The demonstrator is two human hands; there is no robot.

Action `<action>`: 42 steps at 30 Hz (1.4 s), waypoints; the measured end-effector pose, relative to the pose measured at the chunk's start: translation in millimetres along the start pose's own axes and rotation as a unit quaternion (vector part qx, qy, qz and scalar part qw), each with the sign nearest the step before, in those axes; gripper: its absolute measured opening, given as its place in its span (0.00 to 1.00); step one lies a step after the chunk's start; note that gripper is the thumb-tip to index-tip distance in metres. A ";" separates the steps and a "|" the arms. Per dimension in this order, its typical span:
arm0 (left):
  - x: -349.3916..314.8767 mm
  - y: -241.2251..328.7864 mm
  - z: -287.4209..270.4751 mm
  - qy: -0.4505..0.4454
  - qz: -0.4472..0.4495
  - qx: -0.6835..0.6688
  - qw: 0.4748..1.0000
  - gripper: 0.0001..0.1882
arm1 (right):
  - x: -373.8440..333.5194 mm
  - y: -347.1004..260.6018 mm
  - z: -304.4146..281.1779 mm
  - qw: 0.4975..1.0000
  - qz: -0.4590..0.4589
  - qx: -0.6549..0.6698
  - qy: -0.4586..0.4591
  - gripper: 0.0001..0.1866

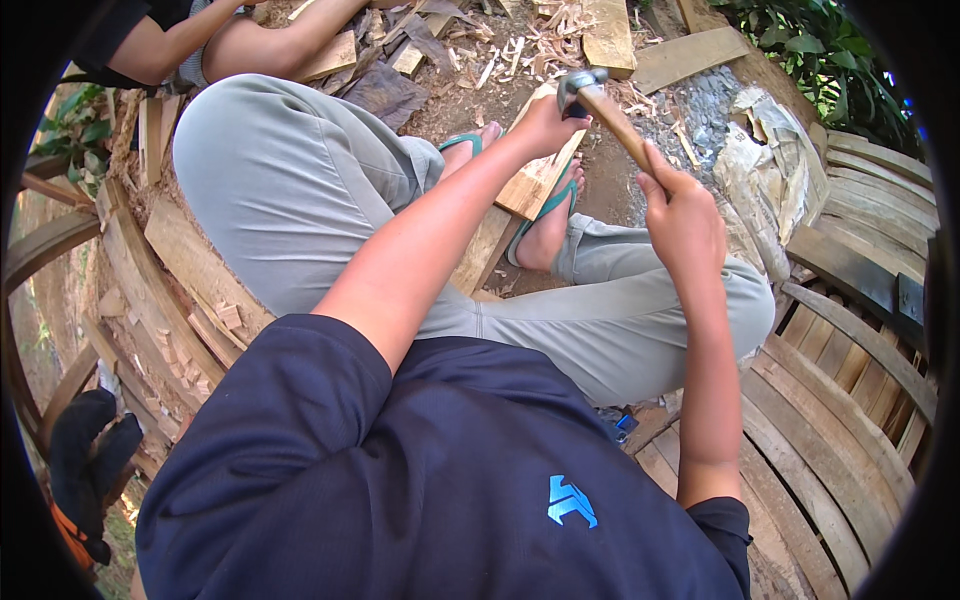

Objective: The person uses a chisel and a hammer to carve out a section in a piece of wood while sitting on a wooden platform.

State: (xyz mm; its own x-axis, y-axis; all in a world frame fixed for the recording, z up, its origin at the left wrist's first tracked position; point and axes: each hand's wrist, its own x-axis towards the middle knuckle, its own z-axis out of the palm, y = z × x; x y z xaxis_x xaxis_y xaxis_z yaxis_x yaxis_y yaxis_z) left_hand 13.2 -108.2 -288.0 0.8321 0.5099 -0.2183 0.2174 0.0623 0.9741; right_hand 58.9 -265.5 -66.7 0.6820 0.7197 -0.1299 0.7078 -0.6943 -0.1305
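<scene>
My right hand is wrapped round the wooden handle of a claw hammer. The hammer's metal head is up by my left hand, which is closed over a wooden block. A short dark end pokes out of the left fist, close under the hammer head. What tool it belongs to is hidden by the fingers. The pale block lies between my feet in green flip-flops, with another board beneath its near end.
Wood shavings and offcuts litter the ground ahead. Another person's arm and leg are at the upper left. A crumpled whitish sack and a loose board lie to the right. Curved-looking planks run along the lower right.
</scene>
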 end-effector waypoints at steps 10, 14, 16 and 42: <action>4.8 -11.1 1.6 0.000 0.000 0.007 1.000 0.16 | -3.0 1.6 -3.1 0.998 0.054 0.016 -0.022 0.21; 12.4 -27.7 3.3 0.009 0.023 -0.048 0.999 0.16 | -11.2 6.4 2.8 0.991 0.022 0.122 0.046 0.21; 10.2 -18.7 6.8 -0.009 0.014 -0.040 0.999 0.17 | -10.9 11.1 6.8 0.994 0.080 0.071 -0.016 0.21; -10.7 -3.3 33.1 -0.014 0.068 0.005 0.998 0.20 | -13.7 32.1 0.9 0.980 0.083 0.178 0.036 0.22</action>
State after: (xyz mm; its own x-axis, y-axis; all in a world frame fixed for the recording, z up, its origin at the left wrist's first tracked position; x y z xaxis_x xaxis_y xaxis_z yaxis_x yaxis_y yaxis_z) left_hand 20.5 -142.3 -290.9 0.8680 0.4893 -0.0850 0.1055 -0.0145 0.9943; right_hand 72.2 -297.7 -70.0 0.8022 0.5868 -0.1099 0.4867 -0.7494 -0.4490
